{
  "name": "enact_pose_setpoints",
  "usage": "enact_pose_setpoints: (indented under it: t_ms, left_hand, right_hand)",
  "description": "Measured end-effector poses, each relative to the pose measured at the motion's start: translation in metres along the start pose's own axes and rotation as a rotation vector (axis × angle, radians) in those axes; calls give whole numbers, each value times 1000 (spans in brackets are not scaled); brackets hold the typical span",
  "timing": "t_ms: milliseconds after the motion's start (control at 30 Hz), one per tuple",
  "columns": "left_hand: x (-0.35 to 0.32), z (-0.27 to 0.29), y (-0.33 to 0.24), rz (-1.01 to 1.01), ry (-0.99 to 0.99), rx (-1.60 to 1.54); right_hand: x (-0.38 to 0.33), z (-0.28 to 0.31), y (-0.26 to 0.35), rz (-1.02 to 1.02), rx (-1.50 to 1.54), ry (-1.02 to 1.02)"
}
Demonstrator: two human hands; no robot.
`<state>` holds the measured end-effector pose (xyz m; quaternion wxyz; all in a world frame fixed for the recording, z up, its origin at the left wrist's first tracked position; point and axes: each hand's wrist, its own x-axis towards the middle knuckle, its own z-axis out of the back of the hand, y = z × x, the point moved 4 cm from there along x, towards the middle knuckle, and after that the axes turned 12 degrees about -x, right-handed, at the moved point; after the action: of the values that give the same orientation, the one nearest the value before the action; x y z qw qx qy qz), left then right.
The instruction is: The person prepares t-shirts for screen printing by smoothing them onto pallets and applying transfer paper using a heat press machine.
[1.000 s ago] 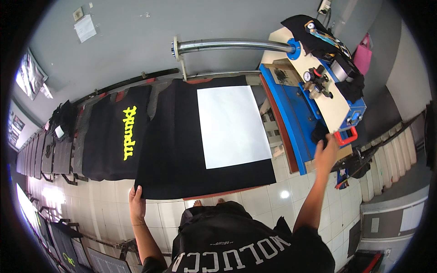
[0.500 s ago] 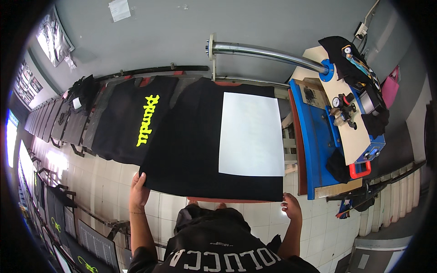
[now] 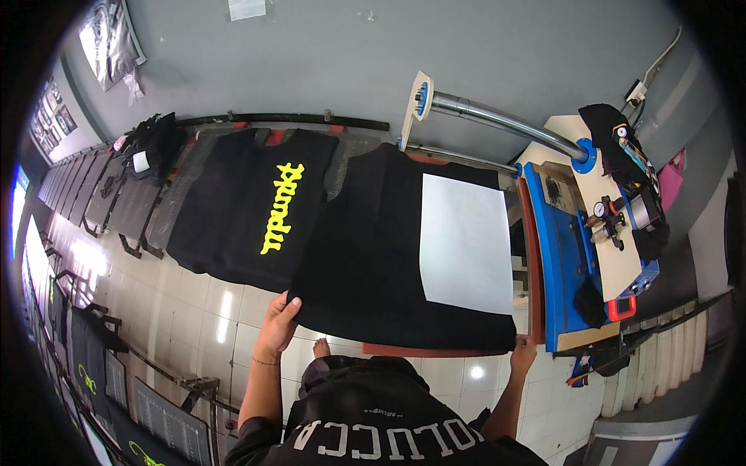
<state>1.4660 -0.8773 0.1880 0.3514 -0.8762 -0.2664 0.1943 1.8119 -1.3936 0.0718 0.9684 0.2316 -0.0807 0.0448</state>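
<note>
A black shirt panel (image 3: 365, 256) lies across the bench in front of me, with a plain white sheet (image 3: 466, 245) flat on its right part. My left hand (image 3: 277, 325) grips the near left corner, thumb on top and fingers underneath. At the near right corner my right hand (image 3: 524, 353) is closed on the cloth's edge. Left of this panel rests another black shirt panel (image 3: 221, 206), bearing bright yellow lettering (image 3: 281, 210); the panel in my hands overlaps its right edge. A reddish pad (image 3: 427, 352) shows under the near edge.
A heat press with a blue plate (image 3: 561, 256), pressure gauge (image 3: 600, 208) and red-framed part (image 3: 622, 308) stands at right. Its steel bar (image 3: 505, 118) spans the back. Dark cloth (image 3: 159, 144) is heaped at far left; racks with printed panels (image 3: 85, 346) stand at lower left.
The head view has shifted, so the scene sits further right. The near edge of the panel has moved slightly right with my left hand. My right hand's fingers have closed on the right corner.
</note>
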Motion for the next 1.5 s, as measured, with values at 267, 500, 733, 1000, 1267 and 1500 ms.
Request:
enact_pose_setpoints:
  t_ms: [267, 500, 733, 1000, 1267, 1500]
  left_hand:
    - [14, 10, -31, -48, 102, -39]
    - [26, 49, -168, -552, -22, -137]
    - [56, 57, -412, -891, -17, -91]
    - [219, 212, -510, -628, -452, 136]
    - [239, 203, -620, -895, -123, -81]
    - [117, 225, -563, -839, 6, -105]
  right_hand:
    - [32, 87, 74, -131, 841, -106]
    - [43, 225, 279, 50, 874, -534]
    - [80, 244, 512, 674, 1316, -127]
    - [146, 33, 733, 505, 1117, 252]
    - [113, 102, 800, 686, 1262, 4]
    - [-30, 104, 688, 503, 1116, -48]
